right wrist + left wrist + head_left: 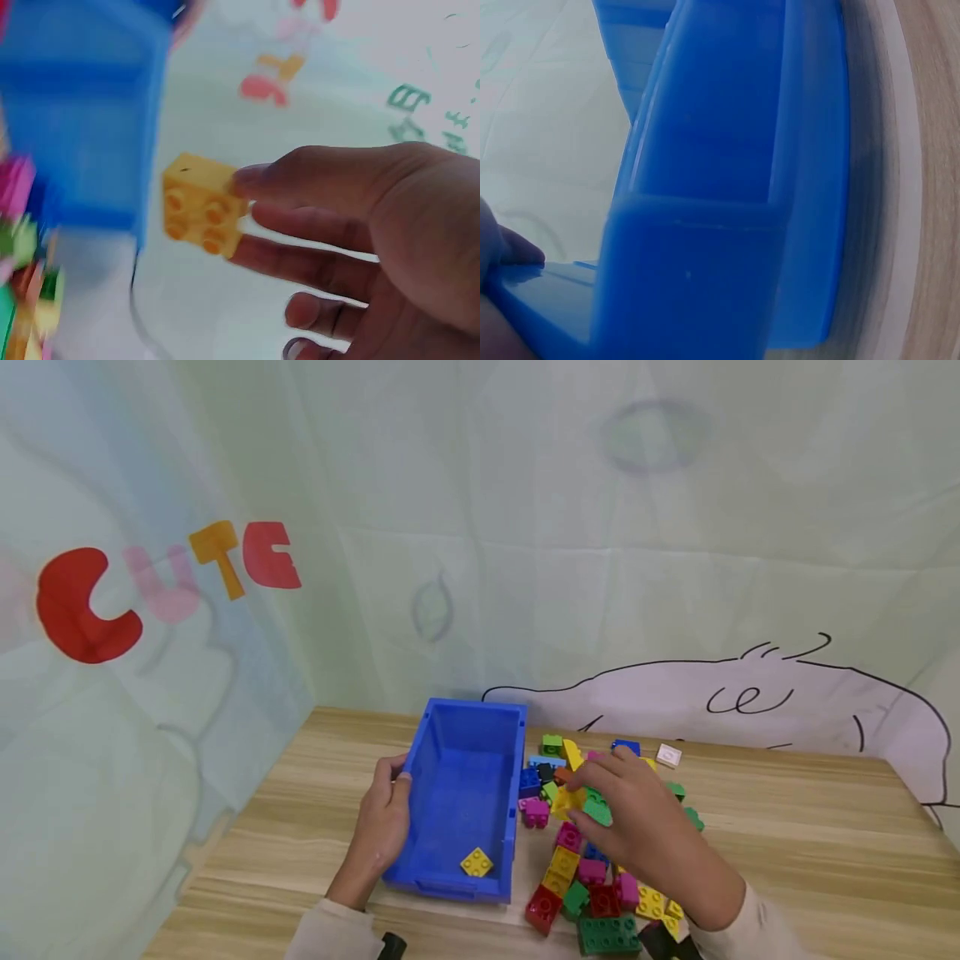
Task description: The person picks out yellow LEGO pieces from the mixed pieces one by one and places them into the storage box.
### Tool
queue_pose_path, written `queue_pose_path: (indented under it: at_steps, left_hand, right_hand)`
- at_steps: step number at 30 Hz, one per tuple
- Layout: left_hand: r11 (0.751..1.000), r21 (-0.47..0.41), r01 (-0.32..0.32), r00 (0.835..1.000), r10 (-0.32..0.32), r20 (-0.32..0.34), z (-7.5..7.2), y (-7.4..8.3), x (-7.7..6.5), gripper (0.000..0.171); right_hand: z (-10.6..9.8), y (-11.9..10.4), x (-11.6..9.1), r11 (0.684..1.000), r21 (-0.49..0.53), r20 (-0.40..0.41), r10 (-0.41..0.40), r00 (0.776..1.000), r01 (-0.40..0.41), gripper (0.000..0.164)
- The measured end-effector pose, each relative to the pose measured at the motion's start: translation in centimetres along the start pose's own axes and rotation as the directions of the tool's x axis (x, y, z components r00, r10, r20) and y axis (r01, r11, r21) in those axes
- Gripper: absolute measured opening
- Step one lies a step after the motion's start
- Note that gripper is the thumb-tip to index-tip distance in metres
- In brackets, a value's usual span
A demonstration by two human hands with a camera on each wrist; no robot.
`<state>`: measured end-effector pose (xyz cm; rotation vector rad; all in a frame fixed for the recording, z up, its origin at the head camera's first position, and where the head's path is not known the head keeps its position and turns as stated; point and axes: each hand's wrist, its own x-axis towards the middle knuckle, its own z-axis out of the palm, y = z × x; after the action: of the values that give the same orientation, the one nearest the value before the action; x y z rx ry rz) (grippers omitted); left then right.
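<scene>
My left hand point(385, 818) grips the left wall of a blue plastic bin point(517, 752), its thumb over the rim. In the left wrist view the bin's outer side point(690, 285) fills most of the picture. Inside the bin, near its front, lies one flat yellow brick point(476, 862) with studs. Just right of the bin, my right hand point(637, 814) pinches a yellow toy building brick point(567, 803) between thumb and fingers. Its four studs show in the right wrist view, where the other fingers point(304, 310) are loosely bent away from the brick point(202, 204).
Loose bricks lie right of the bin, among them a dark green brick point(609, 935), a red brick point(543, 908) and a magenta brick point(536, 812). A white brick point(669, 755) lies farther back. A printed curtain point(600, 577) hangs behind the wooden table point(810, 835).
</scene>
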<state>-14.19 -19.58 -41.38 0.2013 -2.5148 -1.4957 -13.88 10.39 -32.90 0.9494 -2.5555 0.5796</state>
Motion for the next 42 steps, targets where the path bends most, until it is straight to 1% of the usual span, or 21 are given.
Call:
queue_pose_path:
  at_steps: [2,4,7,9,14,18,23,30,37,42]
  left_hand:
    - [1.000,-0.001,-0.002,1.000,0.002,-0.002,0.0,0.0,0.1,0.033]
    - [1.000,0.002,-0.008,1.000,0.008,-0.007,0.1,0.1,0.1,0.033]
    - [1.000,0.004,-0.021,1.000,0.021,-0.015,0.3,0.2,0.2,0.032]
    - [1.000,0.001,-0.024,1.000,0.024,-0.015,0.4,0.3,0.2,0.032]
    - [0.999,-0.010,-0.030,0.999,0.030,-0.009,0.7,0.5,0.4,0.032]
    - [0.999,0.000,-0.040,0.999,0.040,-0.008,0.9,0.5,0.6,0.031]
    - [0.999,0.015,-0.039,0.999,0.039,-0.014,0.8,0.5,0.7,0.031]
    - [0.999,0.026,-0.039,0.999,0.039,-0.015,0.6,0.5,0.8,0.031]
    - [0.999,0.020,-0.031,1.000,0.031,0.005,0.5,0.4,0.7,0.032]
    - [1.000,0.009,0.004,1.000,-0.004,0.011,0.1,0.1,0.1,0.034]
  right_hand:
    - [0.2,-1.1,0.6,0.996,0.066,-0.028,-0.050,0.998,0.052,0.029]
    - [0.6,-2.0,1.1,0.989,0.124,-0.033,-0.079,0.996,0.082,0.028]
    - [1.7,-3.2,1.7,0.981,0.174,0.006,-0.092,0.996,0.089,0.026]
    - [2.5,-3.8,2.0,0.981,0.173,0.042,-0.095,0.995,0.087,0.024]
    - [4.4,-4.3,2.1,0.988,0.128,0.127,-0.099,0.987,0.083,0.021]
    - [5.5,-4.3,2.1,0.992,0.091,0.169,-0.097,0.981,0.082,0.020]
    - [6.4,-4.4,2.0,0.997,0.041,0.239,-0.079,0.968,0.072,0.020]
    - [7.1,-4.8,2.1,0.995,-0.039,0.312,-0.075,0.947,0.092,0.024]
    - [7.5,-5.0,2.0,0.986,-0.109,0.333,-0.080,0.940,0.123,0.028]
    - [7.9,-5.3,2.1,0.976,-0.138,0.321,-0.119,0.940,0.171,0.027]
